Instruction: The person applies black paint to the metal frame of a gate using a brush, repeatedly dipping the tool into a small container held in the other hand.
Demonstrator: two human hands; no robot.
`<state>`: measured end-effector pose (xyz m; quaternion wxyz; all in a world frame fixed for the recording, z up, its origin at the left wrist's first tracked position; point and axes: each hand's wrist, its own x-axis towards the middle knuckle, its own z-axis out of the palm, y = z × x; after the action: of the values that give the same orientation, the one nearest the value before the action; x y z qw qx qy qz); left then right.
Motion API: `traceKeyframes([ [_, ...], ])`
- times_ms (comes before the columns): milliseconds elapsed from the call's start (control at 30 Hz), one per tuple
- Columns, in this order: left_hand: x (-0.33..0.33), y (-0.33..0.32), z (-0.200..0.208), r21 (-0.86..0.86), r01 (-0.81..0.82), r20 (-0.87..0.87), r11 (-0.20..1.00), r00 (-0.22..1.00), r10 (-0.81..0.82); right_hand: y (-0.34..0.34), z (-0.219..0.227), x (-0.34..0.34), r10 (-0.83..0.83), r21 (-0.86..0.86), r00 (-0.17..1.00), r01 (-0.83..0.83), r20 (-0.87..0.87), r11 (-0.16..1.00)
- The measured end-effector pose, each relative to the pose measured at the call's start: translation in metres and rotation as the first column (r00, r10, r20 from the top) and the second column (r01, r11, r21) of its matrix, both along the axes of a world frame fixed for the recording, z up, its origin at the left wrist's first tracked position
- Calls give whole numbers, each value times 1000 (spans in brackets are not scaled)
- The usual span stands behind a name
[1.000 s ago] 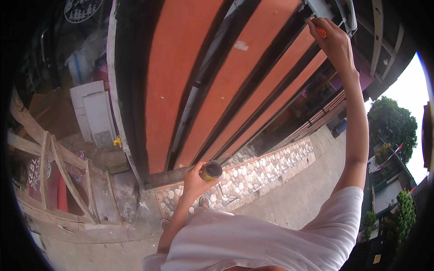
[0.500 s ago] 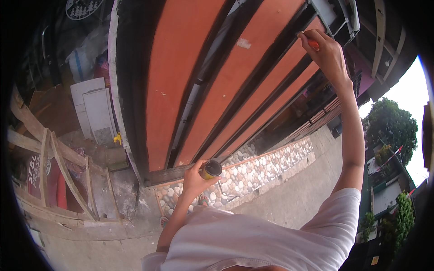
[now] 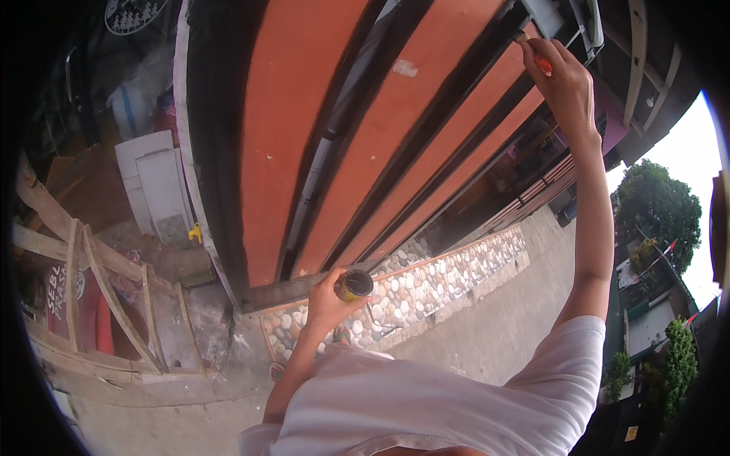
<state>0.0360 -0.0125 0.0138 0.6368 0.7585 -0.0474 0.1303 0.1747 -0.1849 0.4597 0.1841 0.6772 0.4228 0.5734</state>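
Raised high at the upper right, my right hand (image 3: 564, 76) grips a paintbrush (image 3: 543, 64) by its orange-red handle. The brush's dark bristle end is up against a black stripe near the top of the orange wall (image 3: 281, 137), which carries several black vertical bands. Low in front of my body, my left hand (image 3: 325, 300) is wrapped round a small can (image 3: 357, 283), yellowish outside with a dark inside. The can's open mouth faces up, and its contents are too dark to make out.
A bed of pale pebbles (image 3: 426, 292) with a raised edge runs along the wall's foot, beside the concrete ground (image 3: 471, 342). Left are a wooden frame (image 3: 114, 296), white panels (image 3: 156, 182) and a yellow tap (image 3: 195, 232). Trees (image 3: 658, 201) stand right.
My right hand has moved slightly up and to the right with the paintbrush along the wall's top. The left hand holds the can in the same place.
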Motion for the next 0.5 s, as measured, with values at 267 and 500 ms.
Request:
traceKeyframes([
  [267, -1, 6, 2, 5, -19, -33, 1000, 999, 20, 8, -66, -13, -140, -142, 894, 87, -426, 986],
  [500, -1, 1, 1, -14, 11, -30, 1000, 999, -12, 0, -7, -17, -36, -20, 994, 34, -105, 999],
])
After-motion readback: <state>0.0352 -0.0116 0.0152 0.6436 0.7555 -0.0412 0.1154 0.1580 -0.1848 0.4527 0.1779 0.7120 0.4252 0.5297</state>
